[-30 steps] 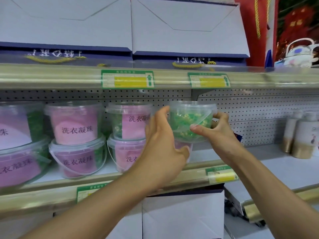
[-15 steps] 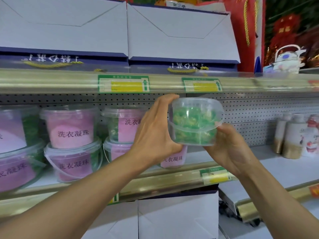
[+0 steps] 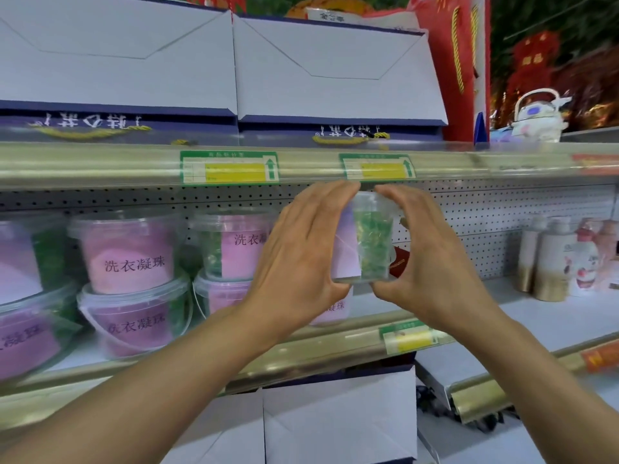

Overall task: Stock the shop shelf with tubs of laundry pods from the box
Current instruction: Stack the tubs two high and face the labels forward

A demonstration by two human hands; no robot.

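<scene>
A clear tub of green laundry pods [image 3: 371,239] with a pink label is held between both hands, above a lower pink-labelled tub [image 3: 331,309] on the shelf [image 3: 368,333]. My left hand [image 3: 301,256] grips its left side, fingers over the lid and thumb under the base. My right hand [image 3: 425,259] grips the right side the same way. Stacked tubs [image 3: 134,256] with pink labels fill the shelf to the left. The box is not in view.
The upper shelf rail [image 3: 100,162] with price tags sits just above the held tub. White and navy cartons [image 3: 335,68] stand on top. Bottles [image 3: 549,262] stand on the shelf at the right. A white carton [image 3: 338,420] sits below.
The tub has been turned between my hands, so its pink label now shows at the left. My right hand moved up from under the tub to grip its side.
</scene>
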